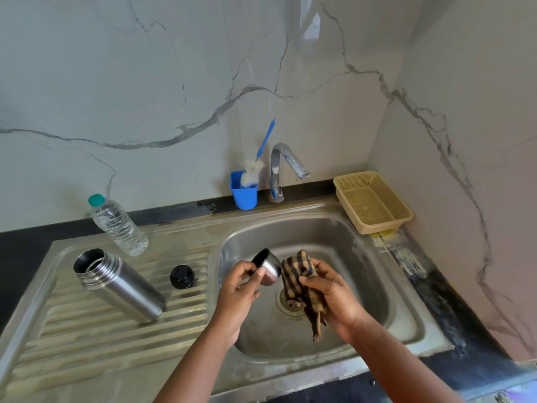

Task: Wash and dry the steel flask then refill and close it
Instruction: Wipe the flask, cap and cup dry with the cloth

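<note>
The steel flask (pixel 120 284) stands open, without cap, on the ribbed drainboard (pixel 87 330) at the left. Its black stopper (pixel 182 276) lies on the drainboard to the flask's right. Over the sink basin (pixel 334 239), my left hand (pixel 236 292) holds the flask's steel cup lid (pixel 268 270) by its rim, opening facing up and left. My right hand (pixel 331 292) grips a brown checked cloth (pixel 299 282), which presses against the lid's outer side and hangs down toward the drain. A clear water bottle (pixel 117 225) with a teal cap stands behind the flask.
A chrome tap (pixel 283 167) rises behind the basin, with no water running. A blue cup (pixel 244 191) holding a blue-handled bottle brush (pixel 257 161) stands to the tap's left. A beige plastic basket (pixel 373 202) sits at the back right corner. Marble walls close the back and right.
</note>
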